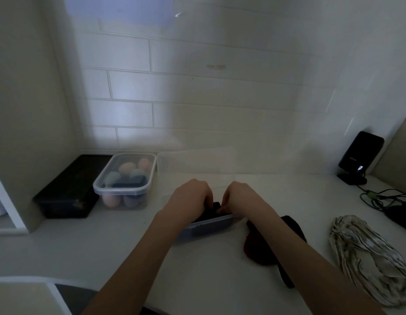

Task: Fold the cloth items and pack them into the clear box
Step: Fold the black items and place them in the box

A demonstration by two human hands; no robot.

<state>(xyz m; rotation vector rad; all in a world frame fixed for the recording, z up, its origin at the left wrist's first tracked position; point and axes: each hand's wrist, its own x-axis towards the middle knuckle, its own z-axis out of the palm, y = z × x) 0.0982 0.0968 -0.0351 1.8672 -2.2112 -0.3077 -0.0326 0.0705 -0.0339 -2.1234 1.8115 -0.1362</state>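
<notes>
- Both hands down in the clear box (206,226), on the white counter (120,242).
- Left hand (190,198): fingers curled downward onto the dark folded cloth (212,211) inside the box; fingertips hidden behind the knuckles, so pinching or merely pressing cannot be told.
- Right hand (239,197): fingers bent and close together, tips touching the same dark cloth just beside the left fingers; exact grip hidden too.
- Dark cloth wedged between the two sets of fingers, at the near wall of the box, only a small patch showing.
- Box wall just below the fingertips, rim pale, a dark latch-like patch on its front.
- Beyond the fingers, toward the tiled wall (197,87): a transparent lid (197,164), faint and hard to outline, seemingly leaning or lying there.
- Right of the right fingers, partly covered by the right forearm: a dark red and black cloth (261,246) crumpled on the counter, apart from the box.
- Farther right, well apart from the fingers: a pale striped cloth (365,255), bunched and unfolded.
- Left of the left fingers, near but apart: a lidded clear container (127,178) with rounded egg-shaped pieces in peach, green and blue.
- Touching that container's left side: a black tray (70,189).
- Far right, behind the striped cloth: a black device on a stand (361,155) against the wall, with tangled cables (379,198) beside it.
</notes>
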